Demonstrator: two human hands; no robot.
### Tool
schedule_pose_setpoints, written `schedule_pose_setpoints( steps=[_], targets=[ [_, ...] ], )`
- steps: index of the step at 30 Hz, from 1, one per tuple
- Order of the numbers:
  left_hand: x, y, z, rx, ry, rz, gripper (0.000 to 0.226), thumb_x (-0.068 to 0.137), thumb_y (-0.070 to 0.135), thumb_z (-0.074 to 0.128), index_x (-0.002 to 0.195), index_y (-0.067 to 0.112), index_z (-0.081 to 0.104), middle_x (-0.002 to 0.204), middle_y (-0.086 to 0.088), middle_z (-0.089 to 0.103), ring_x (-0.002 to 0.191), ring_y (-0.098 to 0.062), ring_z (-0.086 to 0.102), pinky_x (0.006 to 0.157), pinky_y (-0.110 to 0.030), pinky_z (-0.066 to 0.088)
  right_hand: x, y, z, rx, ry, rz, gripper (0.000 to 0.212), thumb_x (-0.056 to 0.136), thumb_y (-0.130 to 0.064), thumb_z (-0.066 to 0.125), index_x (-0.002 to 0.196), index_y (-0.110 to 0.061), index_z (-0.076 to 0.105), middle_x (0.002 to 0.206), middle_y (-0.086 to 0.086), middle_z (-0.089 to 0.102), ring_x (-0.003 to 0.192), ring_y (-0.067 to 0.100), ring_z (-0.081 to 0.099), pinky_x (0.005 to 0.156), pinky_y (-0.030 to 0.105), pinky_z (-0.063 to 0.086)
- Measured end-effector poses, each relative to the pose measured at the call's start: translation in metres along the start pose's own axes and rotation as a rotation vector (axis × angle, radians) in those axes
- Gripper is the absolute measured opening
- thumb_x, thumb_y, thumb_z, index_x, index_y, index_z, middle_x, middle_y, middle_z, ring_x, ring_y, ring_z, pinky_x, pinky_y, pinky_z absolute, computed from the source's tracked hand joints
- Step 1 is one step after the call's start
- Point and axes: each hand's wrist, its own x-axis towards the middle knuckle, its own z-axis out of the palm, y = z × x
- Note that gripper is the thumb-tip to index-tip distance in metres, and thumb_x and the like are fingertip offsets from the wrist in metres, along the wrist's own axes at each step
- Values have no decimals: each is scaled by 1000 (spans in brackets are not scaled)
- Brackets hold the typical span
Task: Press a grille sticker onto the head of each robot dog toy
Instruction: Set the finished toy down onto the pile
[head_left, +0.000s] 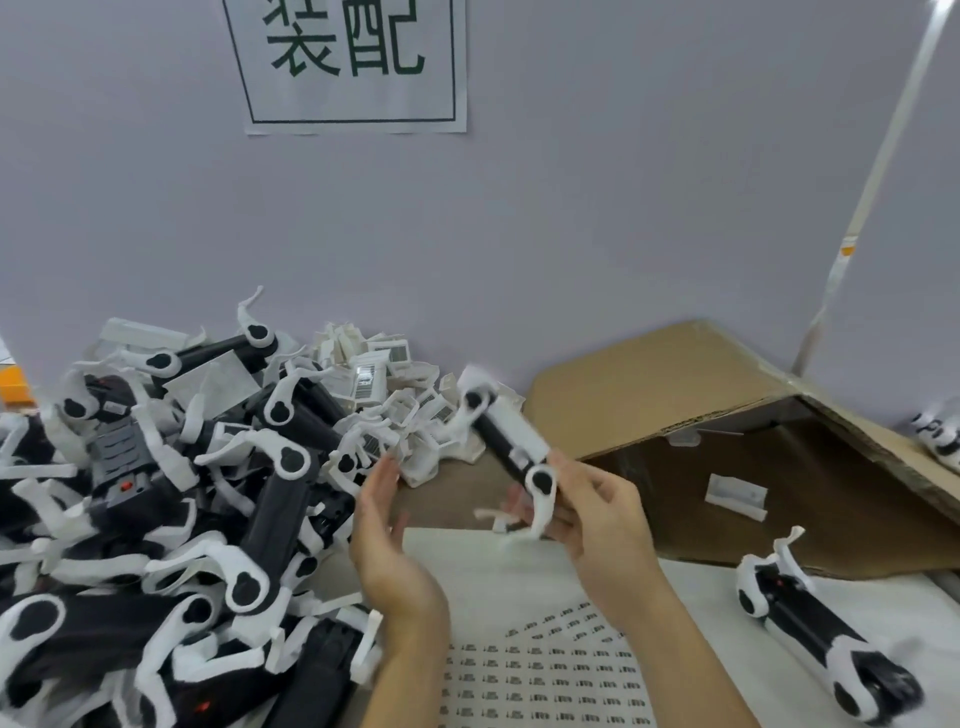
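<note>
My right hand (592, 514) grips a black-and-white robot dog toy (506, 434) by its near end and holds it tilted up and away over the table. Its white legs dangle below my fingers. My left hand (387, 540) hovers just left of it with fingers straight and holds nothing. Below both hands lies a white sticker sheet (545, 670) with rows of small grille stickers. A big heap of robot dog toys (171, 514) fills the left side. One more robot dog toy (810, 629) lies on the table at the right.
An open cardboard box (727, 441) lies on its side at the back right with a small white part (735, 496) inside. Several small white plastic parts (384, 384) pile up against the grey wall. Another toy (940, 431) sits at the far right edge.
</note>
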Motion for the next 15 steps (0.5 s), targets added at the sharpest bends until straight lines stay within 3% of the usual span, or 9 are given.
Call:
schedule_pose_setpoints(
  steps=[3,6,9,11,13,15],
  targets=[
    [2,-5,1,-8,9,5,46,108,17,23,124,21,66,129,2,67,126,-8,57,105,-32,42,17,-24,24,480,137,13,40,84,-31,64,109,0,70,92,21,74,78,26,75,66,32,62],
    [1,-6,0,1,24,3,46,108,16,23,129,12,64,131,-5,65,126,-10,58,101,-34,44,45,-61,34,664,268,-82,24,102,-21,56,116,-3,62,106,23,74,88,27,75,64,25,61],
    [-2,-6,1,-8,27,2,41,108,15,24,123,14,63,128,-7,65,126,-18,57,91,-32,45,78,-105,24,743,470,-193,28,107,-25,51,129,-9,58,129,17,63,94,21,70,75,23,62],
    [-3,-5,1,-5,24,-7,40,107,12,24,120,15,62,126,-8,65,126,-21,57,87,-31,46,95,-126,12,729,569,-222,40,109,-32,43,144,-13,47,140,15,54,106,25,67,91,31,59],
    [-3,-4,2,2,18,-23,41,106,8,24,118,16,63,126,-8,64,126,-22,57,84,-30,47,102,-131,4,660,550,-176,50,110,-35,36,155,-14,32,155,19,37,135,36,49,109,47,48],
    [-3,-3,4,4,13,-40,41,106,7,25,115,18,63,126,-9,64,125,-23,57,82,-30,47,101,-119,6,545,460,-77,56,110,-35,33,159,-9,22,160,23,28,146,40,34,115,51,40]
  ],
)
